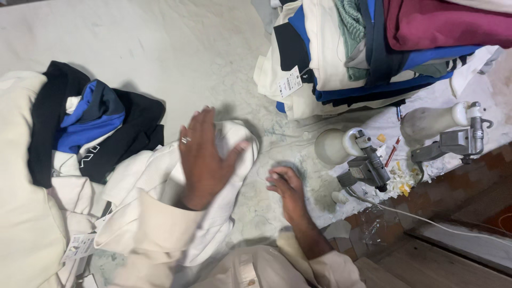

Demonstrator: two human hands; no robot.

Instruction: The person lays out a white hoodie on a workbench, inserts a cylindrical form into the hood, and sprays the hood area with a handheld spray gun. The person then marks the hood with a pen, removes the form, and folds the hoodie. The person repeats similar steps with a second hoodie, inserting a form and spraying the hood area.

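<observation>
The person is leaning over a pale, stained work table (160,48). The left hand (205,154) is lying flat on a white garment (213,213), fingers spread and apart, gripping nothing; a ring is showing on one finger. That garment is lying crumpled at the near-left part of the table, right under the hand and the cream sleeve. The right hand (288,192) is resting on the bare table just to the right of the garment, fingers loosely bent with their tips on the surface, closed around nothing.

To the left, a black and blue garment (96,128) is lying in a heap against more cream cloth. A white rectangular paper tag (80,246) with dark print is hanging at the lower left edge of that pile.

At the far right a stack of folded clothes (373,48) is sitting, cream, blue, green and maroon layers one over another. A second white tag (290,81), a small rectangle with a barcode, is dangling from the stack's left side.

Near the right hand, two spray guns (368,162) with whitish rounded bottles are lying on the table by scraps of yellow and white paper, and a white cable is trailing off toward the brown floor.
</observation>
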